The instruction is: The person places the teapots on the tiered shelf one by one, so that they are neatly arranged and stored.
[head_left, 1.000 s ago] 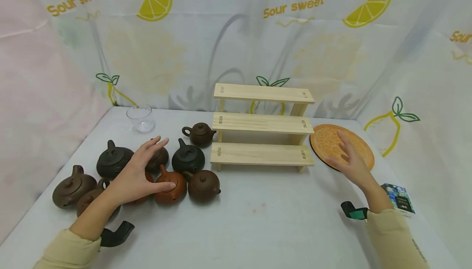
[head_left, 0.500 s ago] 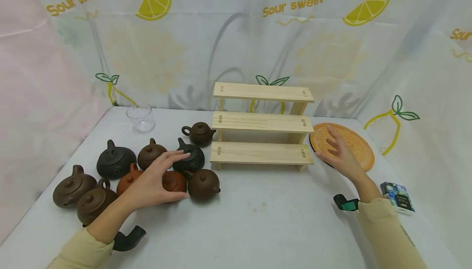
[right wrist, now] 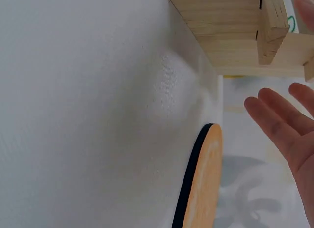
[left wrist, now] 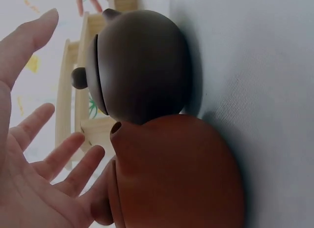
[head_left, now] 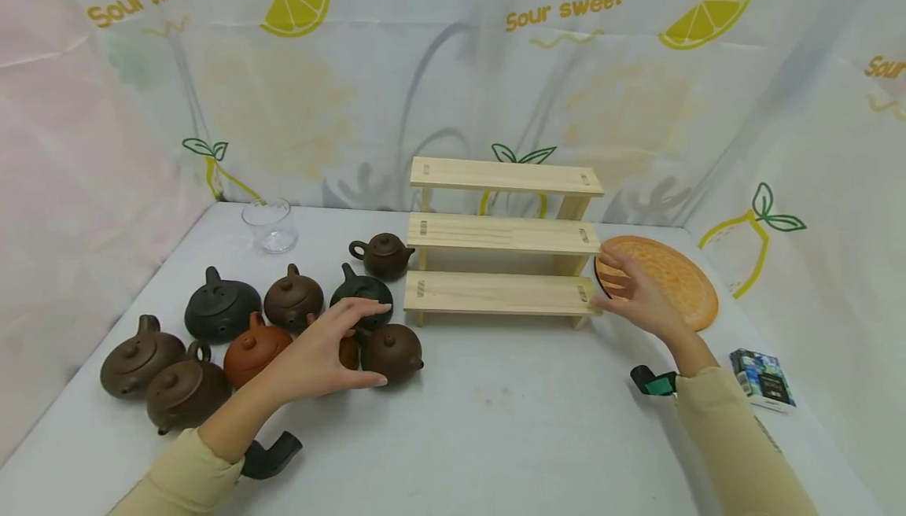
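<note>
My left hand (head_left: 318, 363), thumb and fingers spread apart, hovers over a reddish clay teapot (left wrist: 181, 174) and largely hides it in the head view. Just past the fingertips sits a round brown teapot (head_left: 392, 353) with a knobbed lid. Behind these two stands a black teapot (head_left: 362, 296). My right hand (head_left: 640, 296) is beside the right end of a three-tier wooden shelf (head_left: 495, 293), its fingers extended and holding nothing. In the right wrist view, the fingers (right wrist: 274, 120) lie close to the shelf's end.
More teapots crowd the left side, among them a black one (head_left: 221, 310), an orange-red one (head_left: 255, 349) and a small brown one (head_left: 385, 256) by the shelf. A glass bowl (head_left: 272, 226) stands at the back left. Right: a round orange board (head_left: 668, 276) and a small box (head_left: 763, 381).
My left hand has moved right across the teapots, uncovering the brown and orange-red ones behind it. My right hand has moved left from the round board to the shelf's end.
</note>
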`<state>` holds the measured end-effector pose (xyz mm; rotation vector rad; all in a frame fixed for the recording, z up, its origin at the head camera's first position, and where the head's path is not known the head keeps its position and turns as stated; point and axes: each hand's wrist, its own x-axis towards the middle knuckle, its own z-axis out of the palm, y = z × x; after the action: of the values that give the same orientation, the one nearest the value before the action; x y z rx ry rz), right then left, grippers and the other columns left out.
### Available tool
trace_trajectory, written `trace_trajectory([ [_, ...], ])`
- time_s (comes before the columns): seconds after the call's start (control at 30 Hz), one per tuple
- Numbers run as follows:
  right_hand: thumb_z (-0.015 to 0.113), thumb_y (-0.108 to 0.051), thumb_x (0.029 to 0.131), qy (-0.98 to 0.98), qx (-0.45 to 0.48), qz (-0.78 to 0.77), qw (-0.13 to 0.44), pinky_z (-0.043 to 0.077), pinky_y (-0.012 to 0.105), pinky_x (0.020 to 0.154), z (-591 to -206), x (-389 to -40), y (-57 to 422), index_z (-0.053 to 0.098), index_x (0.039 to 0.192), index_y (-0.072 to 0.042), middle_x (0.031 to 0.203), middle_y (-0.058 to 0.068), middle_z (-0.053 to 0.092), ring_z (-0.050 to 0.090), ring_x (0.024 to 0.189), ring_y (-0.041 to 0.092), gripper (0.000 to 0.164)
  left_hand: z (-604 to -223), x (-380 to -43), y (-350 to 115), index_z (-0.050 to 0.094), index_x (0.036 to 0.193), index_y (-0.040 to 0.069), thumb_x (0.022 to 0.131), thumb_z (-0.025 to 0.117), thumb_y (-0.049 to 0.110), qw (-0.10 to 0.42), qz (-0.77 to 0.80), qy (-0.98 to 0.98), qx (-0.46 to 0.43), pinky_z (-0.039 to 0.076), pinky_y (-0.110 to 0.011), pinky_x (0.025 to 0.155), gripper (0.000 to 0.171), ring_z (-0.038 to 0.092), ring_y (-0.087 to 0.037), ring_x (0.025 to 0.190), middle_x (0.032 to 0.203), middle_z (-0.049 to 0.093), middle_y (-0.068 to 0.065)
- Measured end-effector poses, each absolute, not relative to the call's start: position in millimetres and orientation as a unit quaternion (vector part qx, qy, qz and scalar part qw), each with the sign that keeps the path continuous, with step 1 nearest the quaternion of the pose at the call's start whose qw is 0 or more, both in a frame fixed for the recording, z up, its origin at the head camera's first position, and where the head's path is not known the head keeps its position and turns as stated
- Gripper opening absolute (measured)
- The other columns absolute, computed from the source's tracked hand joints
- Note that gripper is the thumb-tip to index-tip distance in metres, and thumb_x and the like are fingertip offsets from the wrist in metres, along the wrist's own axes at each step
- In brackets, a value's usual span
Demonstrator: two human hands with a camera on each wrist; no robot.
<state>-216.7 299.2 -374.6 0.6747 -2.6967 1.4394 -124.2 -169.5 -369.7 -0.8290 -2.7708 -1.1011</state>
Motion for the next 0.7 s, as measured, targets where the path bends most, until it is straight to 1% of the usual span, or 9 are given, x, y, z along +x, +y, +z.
trace_trajectory([
  [0.1,0.071,0.002,0.079,-0.853,0.232,0.467,0.001,0.041,0.048,0.090,-378.1,-219.3,298.6,0.023,0.147,-0.005,0.138,0.031,0.032,0.046,0.114,0.049,0.083,-368.4,-124.0,-166.2,0.050,0.130,0.021,0.064,0.083,0.044,0.020,-0.350,-0.900,-0.261,0.046,-0.043,0.085,0.077,0.051,-0.021,0.109,0.128,0.045,0.000],
  [0.27,0.072,0.005,0.077,-0.840,0.230,0.491,-0.008,0.048,0.028,0.084,-383.6,-222.2,299.2,0.023,0.147,-0.009,0.132,0.032,0.040,0.048,0.111,0.046,0.086,-367.6,-124.9,-158.5,0.055,0.125,0.021,0.066,0.083,0.041,0.008,-0.325,-0.910,-0.258,0.046,-0.045,0.086,0.069,0.052,-0.020,0.110,0.124,0.048,0.000],
  [0.33,0.073,0.004,0.077,-0.843,0.222,0.490,-0.011,0.049,0.022,0.081,-384.5,-222.6,299.7,0.024,0.147,-0.013,0.129,0.031,0.045,0.049,0.111,0.043,0.087,-367.7,-125.4,-155.0,0.056,0.123,0.022,0.066,0.083,0.040,0.005,-0.310,-0.917,-0.251,0.045,-0.049,0.086,0.065,0.053,-0.019,0.108,0.122,0.050,0.001],
  [0.37,0.073,0.003,0.077,-0.844,0.219,0.489,-0.013,0.048,0.021,0.080,-384.7,-222.7,300.0,0.024,0.147,-0.014,0.127,0.031,0.047,0.049,0.112,0.041,0.087,-367.9,-125.7,-153.7,0.057,0.121,0.022,0.066,0.083,0.041,0.005,-0.300,-0.922,-0.246,0.042,-0.054,0.087,0.064,0.054,-0.019,0.107,0.121,0.050,0.002],
  [0.47,0.074,0.001,0.077,-0.847,0.214,0.486,-0.017,0.048,0.019,0.079,-384.3,-222.6,300.9,0.023,0.147,-0.016,0.124,0.030,0.050,0.050,0.112,0.036,0.088,-367.7,-126.6,-150.5,0.059,0.118,0.025,0.065,0.083,0.043,0.001,-0.267,-0.936,-0.230,0.038,-0.064,0.084,0.061,0.055,-0.019,0.105,0.119,0.053,0.003],
  [0.57,0.074,0.002,0.077,-0.842,0.215,0.494,-0.022,0.048,0.020,0.080,-384.2,-222.7,301.3,0.023,0.147,-0.016,0.124,0.032,0.048,0.050,0.112,0.033,0.088,-367.8,-128.9,-148.7,0.060,0.117,0.026,0.063,0.083,0.047,-0.005,-0.231,-0.943,-0.239,0.040,-0.062,0.084,0.062,0.053,-0.020,0.107,0.119,0.055,0.002],
  [0.6,0.073,0.002,0.077,-0.840,0.216,0.497,-0.024,0.048,0.019,0.080,-384.1,-222.6,301.1,0.023,0.147,-0.016,0.124,0.032,0.048,0.050,0.112,0.034,0.088,-367.8,-130.0,-148.2,0.061,0.117,0.026,0.063,0.083,0.047,-0.006,-0.219,-0.944,-0.246,0.043,-0.057,0.082,0.063,0.053,-0.021,0.108,0.119,0.055,0.002],
  [0.7,0.072,0.003,0.077,-0.836,0.216,0.504,-0.030,0.047,0.019,0.081,-383.8,-222.2,300.0,0.022,0.147,-0.015,0.125,0.033,0.046,0.048,0.112,0.038,0.088,-368.2,-133.9,-147.7,0.061,0.119,0.026,0.060,0.084,0.046,-0.010,-0.192,-0.943,-0.273,0.048,-0.046,0.079,0.067,0.049,-0.021,0.109,0.119,0.055,0.002],
])
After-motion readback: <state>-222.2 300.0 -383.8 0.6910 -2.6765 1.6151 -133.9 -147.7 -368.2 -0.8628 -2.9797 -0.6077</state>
